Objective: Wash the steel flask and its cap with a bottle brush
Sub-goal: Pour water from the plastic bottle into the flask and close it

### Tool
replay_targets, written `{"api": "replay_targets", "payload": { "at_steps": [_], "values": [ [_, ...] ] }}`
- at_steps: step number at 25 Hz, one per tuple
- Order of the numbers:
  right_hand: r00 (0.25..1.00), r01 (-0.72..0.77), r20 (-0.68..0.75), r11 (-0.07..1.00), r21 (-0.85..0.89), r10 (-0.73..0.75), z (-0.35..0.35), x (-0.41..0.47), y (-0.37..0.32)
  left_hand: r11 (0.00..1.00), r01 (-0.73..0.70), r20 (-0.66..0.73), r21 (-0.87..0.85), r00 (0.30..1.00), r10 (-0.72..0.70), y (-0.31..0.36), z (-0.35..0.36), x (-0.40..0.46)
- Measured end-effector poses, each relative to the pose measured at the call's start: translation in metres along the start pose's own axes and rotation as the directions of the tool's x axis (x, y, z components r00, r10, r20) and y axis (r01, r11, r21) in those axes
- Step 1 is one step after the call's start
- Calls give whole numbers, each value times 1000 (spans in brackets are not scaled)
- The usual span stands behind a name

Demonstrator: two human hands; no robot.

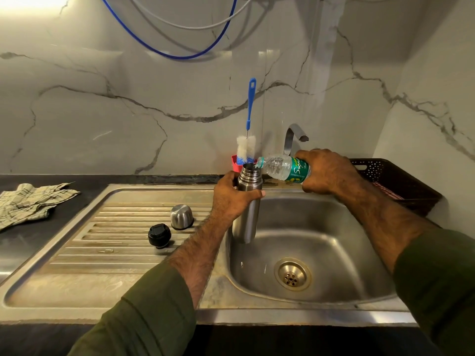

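While left fingers [253, 195] wrap flask [246, 214], right grips bottle [282, 168].

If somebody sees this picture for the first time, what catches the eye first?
The steel flask, held upright over the sink by the left hand, while the right hand tips a plastic water bottle into its mouth. Behind stands the blue-handled bottle brush.

A checked cloth [30, 202] lies on the counter; a dark basket [401, 181] sits beside the sink [257, 299].
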State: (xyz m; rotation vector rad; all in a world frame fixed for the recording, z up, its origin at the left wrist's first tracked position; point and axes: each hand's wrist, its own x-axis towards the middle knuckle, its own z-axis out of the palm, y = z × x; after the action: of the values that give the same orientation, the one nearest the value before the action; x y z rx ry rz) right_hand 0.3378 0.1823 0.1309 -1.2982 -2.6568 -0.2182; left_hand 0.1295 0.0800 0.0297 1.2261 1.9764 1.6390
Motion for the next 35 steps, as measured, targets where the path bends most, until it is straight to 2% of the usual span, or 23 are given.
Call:
{"api": "replay_targets", "payload": {
  "at_steps": [35],
  "values": [
    [999, -11, 43, 996, -89, 15, -24, -7, 0, 999, 22, 7, -33, 1000, -22, 10, 10, -4]
  ]
}}
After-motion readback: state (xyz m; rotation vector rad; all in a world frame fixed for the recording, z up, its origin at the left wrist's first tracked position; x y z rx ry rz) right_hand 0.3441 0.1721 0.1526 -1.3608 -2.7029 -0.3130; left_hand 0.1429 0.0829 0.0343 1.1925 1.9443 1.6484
